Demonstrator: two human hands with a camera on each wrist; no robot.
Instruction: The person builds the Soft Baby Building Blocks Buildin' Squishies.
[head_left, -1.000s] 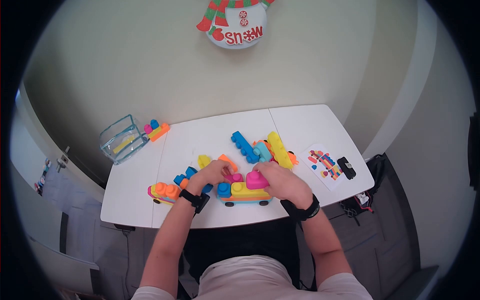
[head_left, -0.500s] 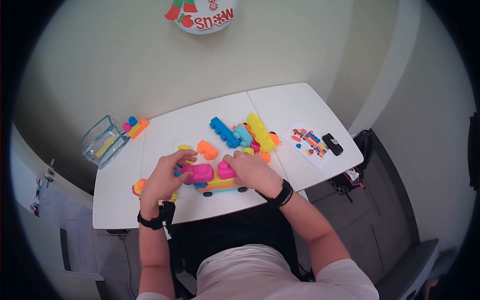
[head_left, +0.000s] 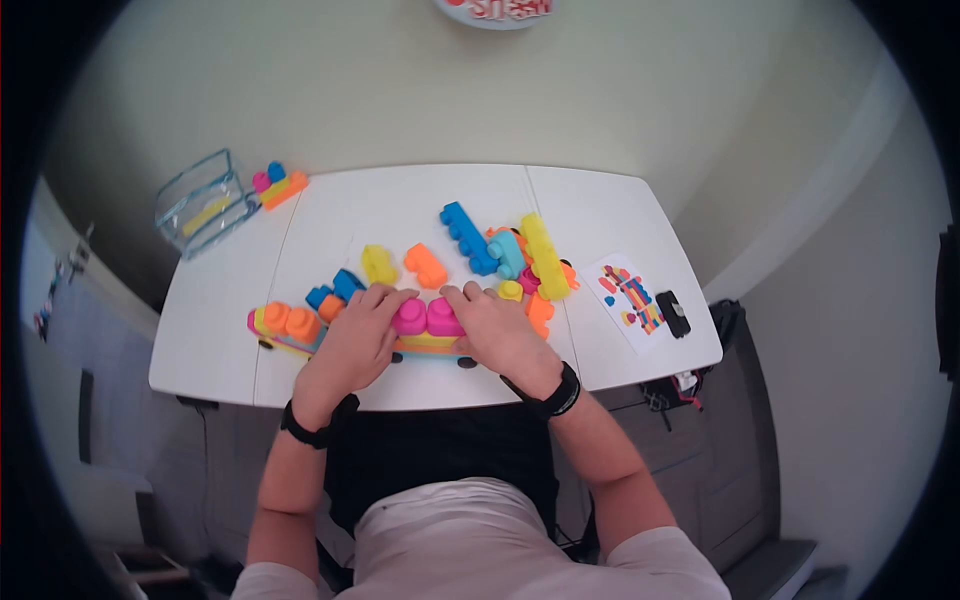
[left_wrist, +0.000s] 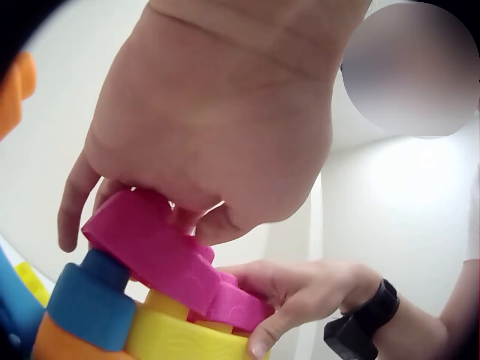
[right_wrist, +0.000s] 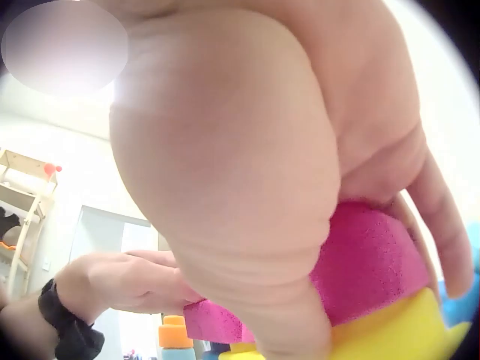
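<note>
My left hand (head_left: 360,335) grips a long pink block (left_wrist: 154,247), tilted over the blue block (left_wrist: 90,304) and the yellow block (left_wrist: 184,337). Its lower end meets a second pink block (right_wrist: 375,259), which sits on the yellow one. My right hand (head_left: 510,335) holds that second block between thumb and fingers. Beneath these blocks is a wheeled toy car base (head_left: 430,357), partly covered by both hands in the head view. To its left stands another wheeled block vehicle carrying orange blocks (head_left: 302,322).
Behind the hands lie a loose yellow block (head_left: 378,264) and an orange block (head_left: 425,266). A pile with a long blue block (head_left: 467,240) and a long yellow block (head_left: 541,255) is at right. Further right are a picture sheet (head_left: 630,305) and a black case (head_left: 674,315). A clear container (head_left: 205,212) stands back left.
My left hand picked up the long pink block from behind the car, raised it, and brought it right, against the other pink block. My right hand has stayed at its block. The head view shifted.
</note>
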